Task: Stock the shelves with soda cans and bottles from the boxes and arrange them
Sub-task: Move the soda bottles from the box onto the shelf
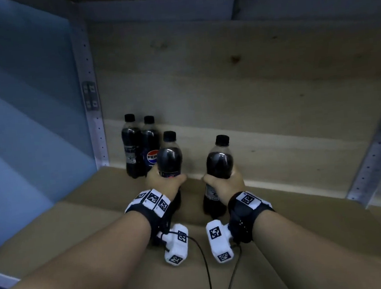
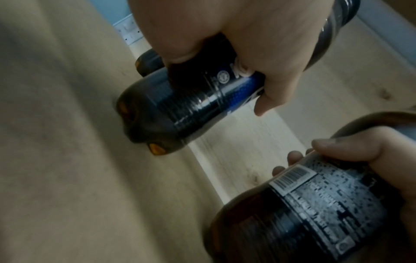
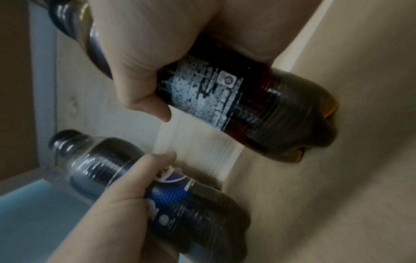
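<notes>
Wooden shelf board (image 1: 275,252) against pale plank backing, two Pepsi bottles (image 1: 139,146) standing in its back-left corner, your left hand (image 1: 165,181) and right hand (image 1: 225,185) each wrapped round another cola bottle, bases touching the board.

Each of the hands grips a dark soda bottle: left hand (image 1: 165,181) one bottle (image 1: 169,156), right hand (image 1: 226,182) another bottle (image 1: 220,162). Two more bottles (image 1: 139,146) stand upright in the shelf (image 1: 99,221)'s back left corner.

place: shop stockroom | evidence: pale wooden shelf (image 1: 276,136) on perforated grey metal uprights (image 1: 96,129); two black-capped dark cola bottles (image 1: 139,146) beside the left upright
</notes>
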